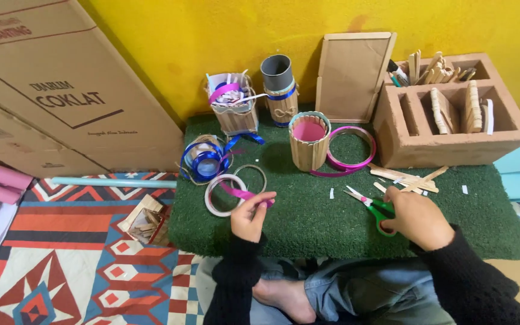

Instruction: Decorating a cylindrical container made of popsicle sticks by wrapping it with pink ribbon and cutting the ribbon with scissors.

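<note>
Two hands on green mat (308,222) | left hand (249,218) pinches pink ribbon (240,193), glossy strip trailing from fingers across white tape ring (221,195) | right hand (415,218) closed on green-handled scissors (373,206), blades parted, pointing left

Green-handled scissors (373,209), magenta ribbon (240,193), dark green mat (308,222), yellow wall (224,36), red-blue geometric rug (79,265).
</note>
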